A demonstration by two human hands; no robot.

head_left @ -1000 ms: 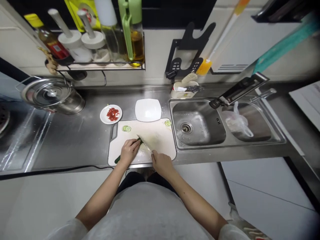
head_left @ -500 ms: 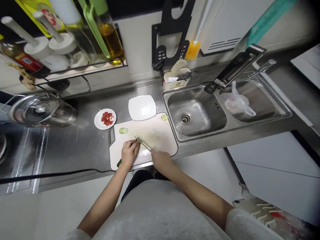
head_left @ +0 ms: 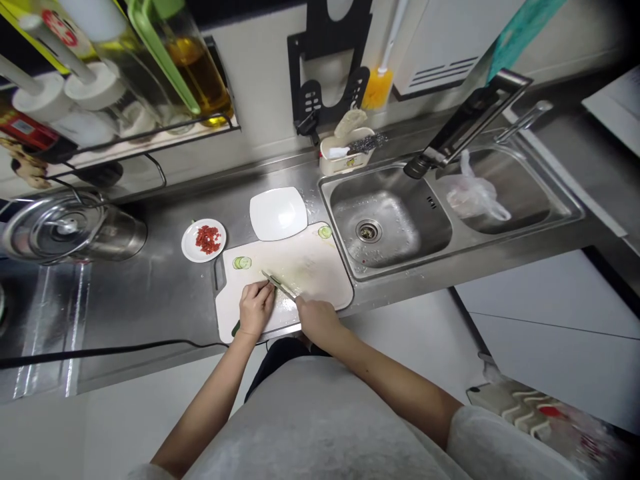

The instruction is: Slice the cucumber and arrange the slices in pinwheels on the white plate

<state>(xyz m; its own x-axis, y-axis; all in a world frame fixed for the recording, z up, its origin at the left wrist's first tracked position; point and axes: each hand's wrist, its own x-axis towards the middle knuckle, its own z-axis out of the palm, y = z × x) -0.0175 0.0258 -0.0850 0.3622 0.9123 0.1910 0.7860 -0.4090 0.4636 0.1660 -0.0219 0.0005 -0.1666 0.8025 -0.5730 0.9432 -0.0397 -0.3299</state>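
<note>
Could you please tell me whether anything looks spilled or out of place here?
Only small things: a red speck lies in the left basin, apart from the red bits on the round plate, and what look like water drops dot the counter beside the square plate. Nothing on the board stands out.

A kitchen, to judge by the steel counter, double sink and tap, lidded pot, wall rack of oil and jars, and cutting board bearing cucumber slices.
</note>
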